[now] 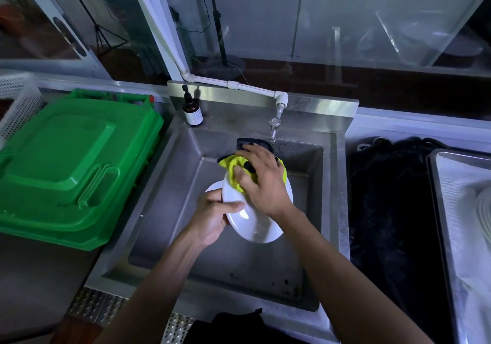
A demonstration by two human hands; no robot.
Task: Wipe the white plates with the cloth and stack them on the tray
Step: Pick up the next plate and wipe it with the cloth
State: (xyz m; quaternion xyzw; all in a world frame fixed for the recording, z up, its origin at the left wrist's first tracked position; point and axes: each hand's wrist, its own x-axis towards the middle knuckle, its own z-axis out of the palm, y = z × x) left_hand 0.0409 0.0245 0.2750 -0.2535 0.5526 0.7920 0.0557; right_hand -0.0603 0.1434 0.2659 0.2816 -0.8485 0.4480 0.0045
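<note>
Mid-wipe, over the steel sink (170, 184). Your left hand (212, 216) grips a white plate (255, 224) by its left rim, thumb curled over the face, holding it tilted above the basin. Your right hand (261, 181) presses a bunched yellow cloth (235, 172) against the plate's upper part, fingers curled round the fabric.

Progress, as a judgement: this plate is not yet finished. A second white rim (214, 188) shows just behind it, likely another plate waiting. The tray (438, 184) sits well apart at the right edge; something pale and round lies in it, possibly plates already stacked, too cropped to tell.

The plate is glossy, with a bright glare spot and a faint smear near the bottom.
</note>
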